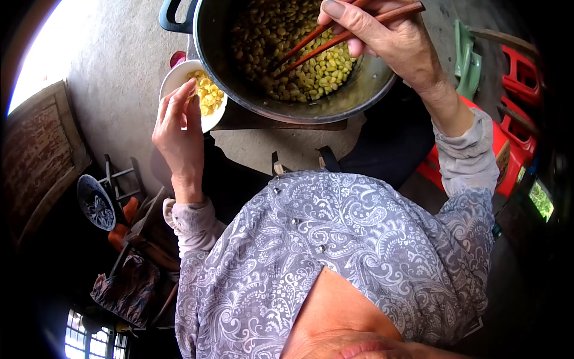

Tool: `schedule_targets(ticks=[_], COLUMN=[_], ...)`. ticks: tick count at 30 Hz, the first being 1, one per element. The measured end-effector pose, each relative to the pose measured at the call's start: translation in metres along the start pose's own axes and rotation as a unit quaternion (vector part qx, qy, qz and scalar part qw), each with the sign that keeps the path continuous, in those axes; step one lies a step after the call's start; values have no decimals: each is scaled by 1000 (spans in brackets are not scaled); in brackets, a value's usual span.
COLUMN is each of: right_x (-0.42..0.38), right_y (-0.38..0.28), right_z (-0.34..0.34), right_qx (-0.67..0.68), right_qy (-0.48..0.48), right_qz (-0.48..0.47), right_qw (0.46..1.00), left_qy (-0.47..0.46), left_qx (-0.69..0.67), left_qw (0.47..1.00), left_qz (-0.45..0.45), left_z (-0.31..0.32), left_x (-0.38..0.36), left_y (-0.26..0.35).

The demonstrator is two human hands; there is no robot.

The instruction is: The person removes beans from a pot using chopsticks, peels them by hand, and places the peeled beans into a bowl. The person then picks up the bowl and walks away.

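A large metal pot (371, 99) stands at the top of the view, holding many soaked-looking beans (327, 73), darker in the shadow and yellow-green in the light. My right hand (394, 42) grips a pair of reddish-brown chopsticks (326, 45), whose tips reach down among the beans. Left of the pot, close against it, sits a white bowl (170, 81) with yellow bean pieces (209, 99) inside. Over the bowl's near left side is my left hand (179, 128), its thumb and fingertips drawn together. Whatever may be between those fingertips is too small to make out.
The pot rests on a low wooden stool or bench (281, 119), partly hidden beneath it. Red plastic stools (517, 125) and a green plastic item (466, 57) stand at the right. A dark basin (95, 203) and a wooden chair (146, 236) are at the left.
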State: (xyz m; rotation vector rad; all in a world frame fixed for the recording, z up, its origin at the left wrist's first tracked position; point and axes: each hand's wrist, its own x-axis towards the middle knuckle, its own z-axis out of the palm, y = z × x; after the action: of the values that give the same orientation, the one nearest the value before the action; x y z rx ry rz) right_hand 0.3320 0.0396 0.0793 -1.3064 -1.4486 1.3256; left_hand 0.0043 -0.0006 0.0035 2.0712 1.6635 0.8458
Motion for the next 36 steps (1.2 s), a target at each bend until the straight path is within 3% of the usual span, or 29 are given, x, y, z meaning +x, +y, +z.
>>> schedule_targets(ticks=[5, 9, 17, 23, 29, 32, 36], right_x=[0, -8, -34, -50, -59, -64, -68], right_y=[9, 11, 4, -9, -9, -9, 5], right_z=[-9, -25, -45, -53, -58, -53, -58], right_qx=[42, 76, 169, 225, 247, 318, 329], right_qy=[73, 114, 199, 226, 252, 273, 221], right_qz=[-38, -8, 20, 30, 20, 81, 89], right_qw=[996, 990, 965, 947, 935, 904, 914], left_qy=[14, 53, -31, -70, -68, -27, -16], left_qx=[-10, -85, -140, -83, -58, -53, -46], left_qw=[999, 995, 982, 962, 972, 971, 972], left_qz=[-43, 3, 125, 249, 218, 234, 229], left_z=[-6, -10, -13, 3, 6, 13, 13], left_x=[-1, -1, 20, 39, 41, 40, 43], left_y=[6, 14, 78, 99, 111, 109, 110])
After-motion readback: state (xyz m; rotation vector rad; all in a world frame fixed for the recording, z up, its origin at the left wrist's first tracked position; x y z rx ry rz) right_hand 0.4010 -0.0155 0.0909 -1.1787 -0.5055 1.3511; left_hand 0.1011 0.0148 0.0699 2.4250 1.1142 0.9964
